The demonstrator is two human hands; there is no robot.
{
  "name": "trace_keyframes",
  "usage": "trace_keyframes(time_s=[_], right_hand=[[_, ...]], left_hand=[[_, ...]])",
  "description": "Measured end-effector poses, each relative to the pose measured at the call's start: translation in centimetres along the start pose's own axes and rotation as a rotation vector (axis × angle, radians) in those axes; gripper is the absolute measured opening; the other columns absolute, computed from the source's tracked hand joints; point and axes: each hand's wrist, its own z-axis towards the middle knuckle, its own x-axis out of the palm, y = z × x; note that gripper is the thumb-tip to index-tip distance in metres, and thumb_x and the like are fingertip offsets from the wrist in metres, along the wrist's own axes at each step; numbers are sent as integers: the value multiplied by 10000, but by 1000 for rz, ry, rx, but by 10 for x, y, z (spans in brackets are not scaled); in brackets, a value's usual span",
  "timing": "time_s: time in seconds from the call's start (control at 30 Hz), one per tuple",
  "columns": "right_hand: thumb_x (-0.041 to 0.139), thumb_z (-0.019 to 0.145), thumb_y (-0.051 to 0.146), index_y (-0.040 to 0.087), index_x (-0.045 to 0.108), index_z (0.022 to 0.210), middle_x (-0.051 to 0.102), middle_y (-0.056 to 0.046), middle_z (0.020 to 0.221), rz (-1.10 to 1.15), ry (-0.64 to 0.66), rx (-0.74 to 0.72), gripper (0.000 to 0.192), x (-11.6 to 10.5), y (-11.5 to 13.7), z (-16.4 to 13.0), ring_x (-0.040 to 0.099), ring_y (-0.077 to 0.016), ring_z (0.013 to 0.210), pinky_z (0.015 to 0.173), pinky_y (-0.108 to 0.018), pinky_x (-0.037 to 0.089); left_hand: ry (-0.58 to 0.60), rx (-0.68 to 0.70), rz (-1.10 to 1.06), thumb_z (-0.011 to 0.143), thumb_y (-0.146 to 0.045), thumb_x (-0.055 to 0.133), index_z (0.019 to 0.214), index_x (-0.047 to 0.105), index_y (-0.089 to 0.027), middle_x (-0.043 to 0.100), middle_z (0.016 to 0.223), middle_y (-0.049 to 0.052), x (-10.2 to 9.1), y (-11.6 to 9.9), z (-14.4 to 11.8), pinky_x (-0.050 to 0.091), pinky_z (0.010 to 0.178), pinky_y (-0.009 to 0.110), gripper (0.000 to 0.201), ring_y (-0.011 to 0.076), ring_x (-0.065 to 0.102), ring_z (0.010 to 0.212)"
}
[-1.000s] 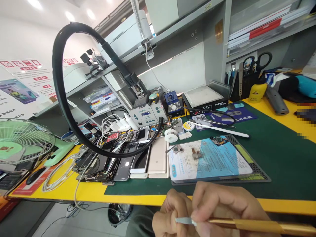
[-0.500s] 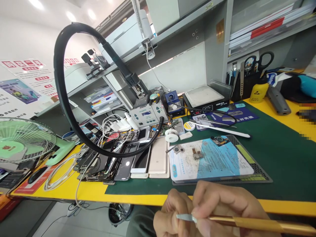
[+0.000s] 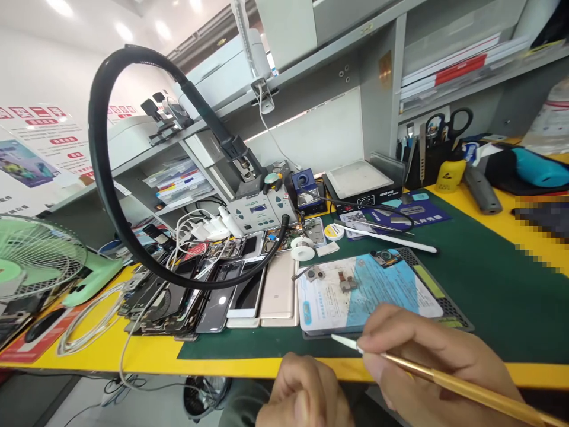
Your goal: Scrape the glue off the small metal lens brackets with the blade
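Clearly a slim gold-handled blade tool (image 3: 444, 382) is pinched in the right hand (image 3: 427, 367), tip over worktop edge; light, stiff, prob. slippery, best gripped near blade. Left hand (image 3: 306, 394) curled, empty.

Readable text: almost none

Gold phone (image 3: 277, 286), centre frame, has a small logo, too small to read. Wall posters (image 3: 44, 133), upper left, carry red label boxes; blue mat (image 3: 400, 213) shows white characters, all illegible.
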Motion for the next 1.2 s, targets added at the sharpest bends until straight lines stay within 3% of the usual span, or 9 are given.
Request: trace_keyframes(time_s=[0.1,0.3,0.57,0.77,0.97,1.1,1.2], right_hand=[[644,902,136,236,721,838,668,-2,738,-289,108,-172,141,-3,-5,10,601,-111,561,516,-192,455],[571,950,83,194,726,950,693,-30,761,-490,284,-363,191,13,-18,33,638,-149,649,624,-246,462],[553,970,131,198,714,796,662,-24,678,-593,414,-272,247,16,-3,42,589,-152,594,569,-274,384],[597,876,77,204,692,775,670,6,712,-624,359,-148,188,15,0,44,594,-150,642,598,-275,395],[601,971,160,247,750,946,708,8,903,-598,495,-86,175,7,-1,52,655,-143,798,707,-254,441],[567,1013,174,244,765,1001,694,-23,924,-611,623,-132,210,3,-3,56,656,-161,837,756,-272,460],[563,1002,154,249,779,1063,698,-42,922,-628,645,-189,243,-1,-5,56,659,-183,858,765,-289,483]], left_hand=[[-18,36,-34,1012,-271,583,637,319,-193,324,549,-78,-2,-5,-12,232,433,233,465,39,245,387],[-40,22,-6,1013,-284,593,670,350,-194,318,580,-68,-5,-11,-28,226,466,264,430,58,256,426],[-92,78,-24,1016,-279,568,746,501,-177,321,571,-72,-5,-10,-35,220,432,229,297,47,230,393],[-154,93,-51,1005,-243,563,853,678,-150,312,568,-71,-6,-8,-38,222,433,223,212,51,214,392],[-190,79,-85,1003,-234,566,936,749,-154,321,584,-67,-10,-9,-42,231,426,209,211,43,217,386],[-200,83,-109,1000,-242,578,949,765,-155,325,584,-68,-11,-6,-42,241,419,189,213,34,221,381],[-201,87,-122,998,-237,581,944,769,-155,328,576,-70,-11,-4,-41,251,415,178,212,29,225,373]])
